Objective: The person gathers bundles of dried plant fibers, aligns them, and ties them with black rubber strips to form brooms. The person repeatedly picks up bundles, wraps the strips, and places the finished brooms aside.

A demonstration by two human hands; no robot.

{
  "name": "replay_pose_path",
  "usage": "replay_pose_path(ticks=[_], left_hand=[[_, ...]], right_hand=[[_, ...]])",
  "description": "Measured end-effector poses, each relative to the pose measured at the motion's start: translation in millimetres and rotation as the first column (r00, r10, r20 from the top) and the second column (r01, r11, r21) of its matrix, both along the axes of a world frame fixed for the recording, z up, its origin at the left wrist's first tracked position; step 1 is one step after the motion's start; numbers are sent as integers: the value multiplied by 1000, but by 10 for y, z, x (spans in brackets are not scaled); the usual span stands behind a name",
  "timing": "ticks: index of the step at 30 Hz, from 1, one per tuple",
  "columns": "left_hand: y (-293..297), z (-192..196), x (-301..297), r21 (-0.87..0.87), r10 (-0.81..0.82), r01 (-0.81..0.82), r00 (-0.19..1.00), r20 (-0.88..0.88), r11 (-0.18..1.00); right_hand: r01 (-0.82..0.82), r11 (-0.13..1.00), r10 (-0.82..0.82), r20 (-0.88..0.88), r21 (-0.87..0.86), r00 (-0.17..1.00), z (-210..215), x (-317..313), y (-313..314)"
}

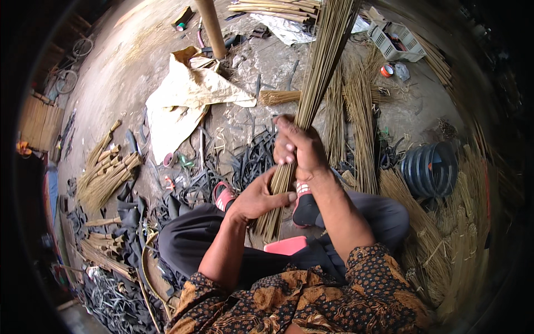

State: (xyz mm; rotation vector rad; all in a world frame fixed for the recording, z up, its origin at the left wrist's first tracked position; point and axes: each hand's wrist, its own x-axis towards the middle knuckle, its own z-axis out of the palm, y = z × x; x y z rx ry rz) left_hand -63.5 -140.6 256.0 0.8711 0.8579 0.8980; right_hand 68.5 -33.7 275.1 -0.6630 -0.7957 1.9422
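Note:
A long bundle of thin brown palm-rib sticks (325,61) slants up and away from my lap. My right hand (303,147) is wrapped round its middle, the fingers curled over the sticks. Lower down, my left hand (256,195) holds the bundle near its bottom end, thumb laid across the front and fingers mostly hidden behind. The lower stick ends splay out below it, between my folded legs. A pink flat object (286,245) lies in front of my lap.
More stick bundles (361,128) lie ahead and right, near a ribbed dark-blue container (430,168). Finished-looking hand brooms (105,172) and black rubber strips (256,161) cover the left floor. Beyond are a cream sack (189,92), a post (211,28) and a white crate (397,42).

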Motion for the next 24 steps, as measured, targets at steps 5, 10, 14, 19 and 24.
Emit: replay_pose_path(ticks=[5, 10, 14, 19, 24], left_hand=[[-111, 142, 46, 18, -10, 14, 981, -192, 1000], [-241, 156, -80, -7, -173, 173, 982, -74, 985], [-370, 110, 30, 225, 220, -133, 879, -424, 965], [-335, 148, -215, 120, 27, 22, 919, -393, 992], [-317, 248, -172, 359, 345, -43, 405, -847, 932]], right_hand=[[73, 996, -72, 22, -49, 997, 218, -50, -225], [-57, 993, 60, 25, -104, 998, 349, -56, -422], [157, 985, -143, 173, -69, 974, 302, -199, -489], [126, 985, -127, 2, -113, 992, 280, -324, -598], [244, 957, -223, 137, -160, 965, 278, -405, -508]])
